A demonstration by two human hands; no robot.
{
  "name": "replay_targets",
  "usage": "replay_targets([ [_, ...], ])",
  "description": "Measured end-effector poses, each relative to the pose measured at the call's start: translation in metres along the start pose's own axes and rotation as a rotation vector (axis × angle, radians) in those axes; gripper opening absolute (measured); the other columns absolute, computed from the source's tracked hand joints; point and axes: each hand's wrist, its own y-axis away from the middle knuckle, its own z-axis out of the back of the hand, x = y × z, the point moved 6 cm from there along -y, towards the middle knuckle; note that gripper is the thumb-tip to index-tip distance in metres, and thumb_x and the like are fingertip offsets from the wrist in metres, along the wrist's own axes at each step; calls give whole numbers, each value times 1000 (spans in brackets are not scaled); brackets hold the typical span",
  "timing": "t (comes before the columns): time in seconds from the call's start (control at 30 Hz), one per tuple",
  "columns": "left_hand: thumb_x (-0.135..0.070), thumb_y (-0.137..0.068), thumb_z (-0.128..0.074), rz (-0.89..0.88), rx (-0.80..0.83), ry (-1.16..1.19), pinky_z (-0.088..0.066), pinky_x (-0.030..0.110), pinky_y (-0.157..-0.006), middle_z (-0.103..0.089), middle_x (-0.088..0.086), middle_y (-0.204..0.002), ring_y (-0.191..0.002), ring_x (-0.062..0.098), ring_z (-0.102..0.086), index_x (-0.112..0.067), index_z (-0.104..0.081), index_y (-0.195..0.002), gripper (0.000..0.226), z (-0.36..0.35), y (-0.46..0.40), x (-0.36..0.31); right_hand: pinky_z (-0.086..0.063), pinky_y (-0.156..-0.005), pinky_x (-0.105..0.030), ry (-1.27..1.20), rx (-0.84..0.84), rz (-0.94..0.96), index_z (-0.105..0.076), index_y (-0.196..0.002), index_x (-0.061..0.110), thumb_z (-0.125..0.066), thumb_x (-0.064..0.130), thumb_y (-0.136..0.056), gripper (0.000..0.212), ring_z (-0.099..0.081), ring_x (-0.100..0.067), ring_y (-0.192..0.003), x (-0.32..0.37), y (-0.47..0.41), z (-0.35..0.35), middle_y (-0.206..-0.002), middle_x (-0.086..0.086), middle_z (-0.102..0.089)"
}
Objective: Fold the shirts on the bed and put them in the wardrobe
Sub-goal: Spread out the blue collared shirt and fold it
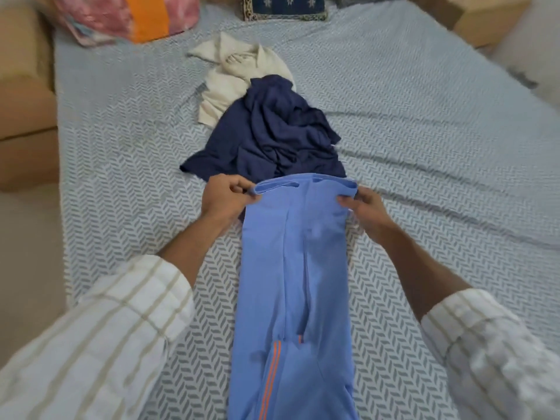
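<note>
A light blue shirt [294, 283] with orange stripes lies lengthwise on the bed [424, 177], folded into a narrow strip. My left hand [225, 197] pinches its far left corner. My right hand [363, 207] pinches its far right corner, and that far edge is lifted slightly off the sheet. Just beyond it a crumpled navy shirt [272, 131] lies in a heap. A cream shirt [236, 77] lies rumpled behind the navy one, partly under it.
The bed has a grey herringbone sheet. A pink and orange bundle [133, 16] and a dark blue patterned cushion [285, 7] sit at the head. Tan furniture [24, 86] borders the left side, and a cardboard box [485, 19] stands at the far right.
</note>
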Motion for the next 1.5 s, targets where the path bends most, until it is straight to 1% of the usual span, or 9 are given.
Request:
replay_targets([
  [0.23, -7, -69, -87, -122, 144, -153, -46, 21, -64, -72, 5, -70, -60, -3, -56, -20, -76, -77, 19, 8, 72, 25, -50, -85, -30, 456, 1, 294, -72, -86, 5, -80, 16, -71, 20, -65, -17, -89, -16, 78, 14, -89, -4, -69],
  [0.37, -4, -69, -87, -104, 226, -205, -45, 12, -63, -69, -14, -64, -62, -5, -60, -17, -77, -76, 18, 4, 110, 57, -52, -82, -49, 680, -26, 405, -75, -85, 18, -69, 31, -62, 27, -66, -28, -93, -53, 123, 13, -100, -4, -66],
  [0.53, 0, -78, -73, -20, 427, -254, -56, 30, -87, -71, -11, -96, -89, 10, -68, -33, -72, -111, 46, -5, 142, 106, -47, -86, -53, 770, 98, 260, -66, -104, 39, -61, 38, -56, 48, -56, -28, -106, -89, 163, 3, -113, 6, -55],
  [0.67, -8, -77, -61, 180, 284, -179, -47, 28, -73, -59, -17, -73, -73, 9, -57, -29, -57, -118, 47, -3, 133, 102, -54, -88, -48, 277, 10, -66, -60, -115, 27, -68, 53, -68, 55, -65, -20, -96, -89, 152, 9, -103, 3, -66],
  [0.8, -19, -70, -57, 399, 163, 30, -45, 26, -62, -62, 0, -80, -67, 12, -56, -8, -57, -106, 38, -10, 113, 89, -53, -87, -50, 232, -81, -252, -65, -95, 11, -57, 80, -74, 73, -64, -15, -81, -84, 108, 10, -86, -3, -71],
  [0.93, -18, -87, -44, 464, 163, 127, -37, 14, -41, -56, 6, -70, -47, 7, -47, -7, -61, -95, 21, -20, 91, 82, -51, -69, -36, 305, -77, -289, -62, -88, 12, -72, 59, -78, 49, -63, -17, -75, -76, 72, 1, -79, -2, -67],
  [1.07, -56, -73, -68, 462, 171, -41, -56, 36, -72, -65, 6, -84, -76, 25, -69, -14, -63, -88, 45, -24, 68, 98, -52, -72, -37, 452, -26, -273, -63, -94, 22, -81, 44, -75, 34, -64, -22, -84, -87, 55, -2, -79, 2, -60],
  [1.17, -34, -72, -84, 411, 130, -130, -57, 50, -80, -63, 9, -87, -88, 31, -70, -12, -58, -89, 38, -28, 65, 102, -46, -88, -56, 582, -13, -255, -60, -75, 34, -73, 62, -61, 34, -61, -24, -78, -97, 54, -3, -68, 5, -56],
  [1.5, -7, -87, -72, 470, 167, 107, -57, 45, -89, -72, 9, -112, -98, 26, -69, -11, -68, -111, 25, -34, 81, 77, -41, -77, -48, 571, 35, -296, -61, -74, 11, -77, 46, -58, 41, -57, -22, -79, -76, 66, -5, -71, -5, -57],
])
